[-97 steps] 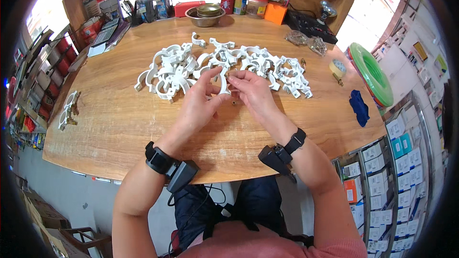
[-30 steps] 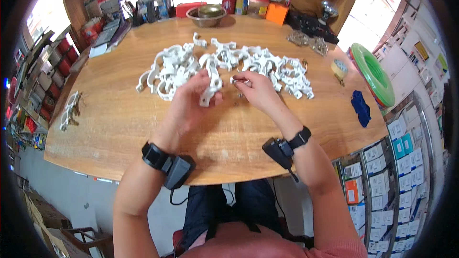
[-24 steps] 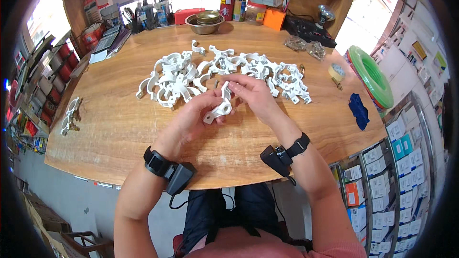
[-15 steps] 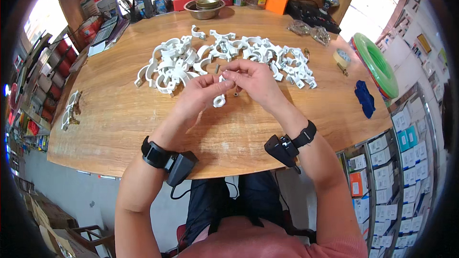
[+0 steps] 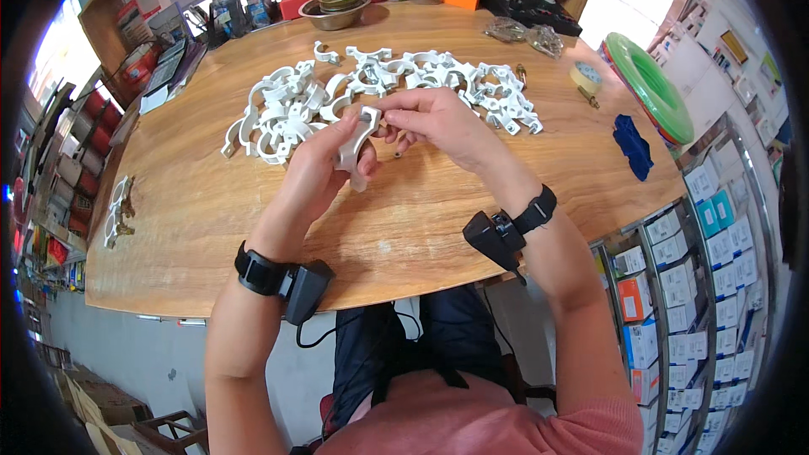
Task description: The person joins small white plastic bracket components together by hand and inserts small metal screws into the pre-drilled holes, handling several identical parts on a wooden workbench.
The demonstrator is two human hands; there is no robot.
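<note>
My left hand [image 5: 318,162] is closed around a white plastic pipe clamp [image 5: 356,145], its curved body tilted and one end raised toward my other hand. Thumb and fingers of my right hand [image 5: 442,125] are pinched together at that raised end; whatever is between them is too small or hidden to make out. Just below my right fingers lies a tiny metal piece [image 5: 398,155], perhaps a nut. Beyond both hands spreads a pile of similar white clamps [image 5: 291,109], some with metal screws in them.
A joined pair of white clamps [image 5: 116,209] lies at the left edge. Metal bowls [image 5: 333,15] stand at the back. Clear bags of small parts [image 5: 543,39], a tape roll [image 5: 586,77], a dark blue cloth [image 5: 632,148] and a green hose coil [image 5: 653,88] are on the right.
The clamp has turned, so its curved body now shows in my left hand. My right fingers have drawn slightly away from my left fingers. The whole view has shifted a little.
</note>
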